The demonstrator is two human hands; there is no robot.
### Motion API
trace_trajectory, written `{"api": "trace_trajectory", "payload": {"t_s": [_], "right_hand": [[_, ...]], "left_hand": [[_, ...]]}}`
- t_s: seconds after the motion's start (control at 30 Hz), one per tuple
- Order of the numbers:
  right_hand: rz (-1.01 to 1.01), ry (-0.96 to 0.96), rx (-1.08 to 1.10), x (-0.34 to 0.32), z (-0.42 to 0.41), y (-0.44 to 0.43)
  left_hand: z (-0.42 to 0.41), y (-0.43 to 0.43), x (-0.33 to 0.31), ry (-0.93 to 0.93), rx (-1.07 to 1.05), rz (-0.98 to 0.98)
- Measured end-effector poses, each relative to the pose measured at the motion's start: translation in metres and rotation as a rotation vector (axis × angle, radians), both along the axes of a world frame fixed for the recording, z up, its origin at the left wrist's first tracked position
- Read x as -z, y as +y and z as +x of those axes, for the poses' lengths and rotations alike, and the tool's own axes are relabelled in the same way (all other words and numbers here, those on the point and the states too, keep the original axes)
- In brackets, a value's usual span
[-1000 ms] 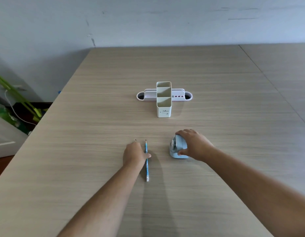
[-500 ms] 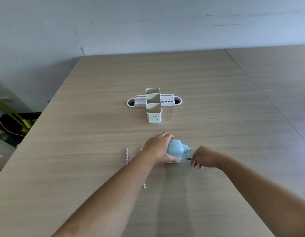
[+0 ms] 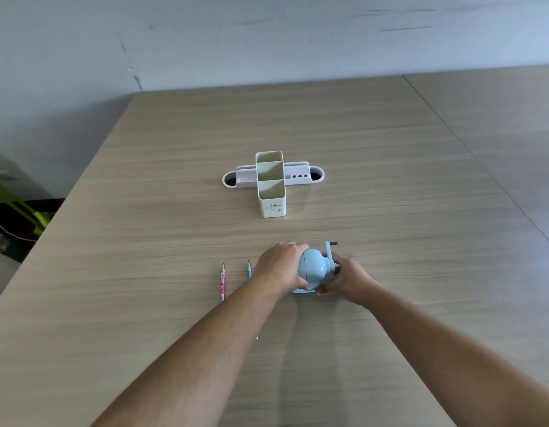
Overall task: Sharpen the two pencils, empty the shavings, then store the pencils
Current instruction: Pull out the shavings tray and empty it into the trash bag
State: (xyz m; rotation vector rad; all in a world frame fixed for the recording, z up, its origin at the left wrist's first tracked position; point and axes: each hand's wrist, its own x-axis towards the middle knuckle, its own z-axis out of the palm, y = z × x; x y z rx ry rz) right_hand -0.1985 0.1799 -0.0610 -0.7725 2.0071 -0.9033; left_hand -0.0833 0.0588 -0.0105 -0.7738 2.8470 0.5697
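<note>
A light blue crank sharpener (image 3: 313,271) stands on the wooden table (image 3: 143,226) in front of me. My left hand (image 3: 280,268) wraps its left side. My right hand (image 3: 347,278) grips its right side, just below the crank handle (image 3: 330,249), which points up. A pink patterned pencil (image 3: 223,282) lies to the left, tip pointing away from me. Beside it lies a blue pencil (image 3: 249,269), mostly hidden under my left forearm. A cream pencil holder (image 3: 271,184) with open compartments stands farther back.
A white and pink oblong tray (image 3: 301,177) lies behind the cream holder. The table's left edge drops to a floor with green plant leaves (image 3: 17,208). A seam to a second table (image 3: 482,167) runs along the right.
My left hand left the pencils and took hold of the sharpener. My right hand let go of the sharpener's body, went to the crank side, and now grips it there. The crank has turned upward.
</note>
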Motion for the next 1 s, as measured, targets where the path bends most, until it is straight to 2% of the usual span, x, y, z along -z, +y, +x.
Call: {"api": "trace_trajectory", "payload": {"t_s": [0.4,0.6,0.73,0.9,1.0], "right_hand": [[0.023,0.169,-0.053,-0.001,-0.015,0.011],[0.057,0.24,0.046,-0.008,-0.047,0.066],[0.007,0.267,0.081,-0.024,-0.056,0.084],[-0.147,0.315,0.048,-0.064,-0.059,0.061],[-0.218,0.335,-0.147,-0.087,-0.039,0.018]], "left_hand": [[0.0,-0.001,-0.002,-0.022,-0.005,0.021],[0.002,0.002,-0.003,-0.019,-0.022,0.033],[0.005,0.006,-0.002,0.016,-0.038,0.061],[0.017,0.021,-0.011,0.185,-0.105,0.127],[0.036,0.018,-0.026,0.37,-0.284,0.265]]}}
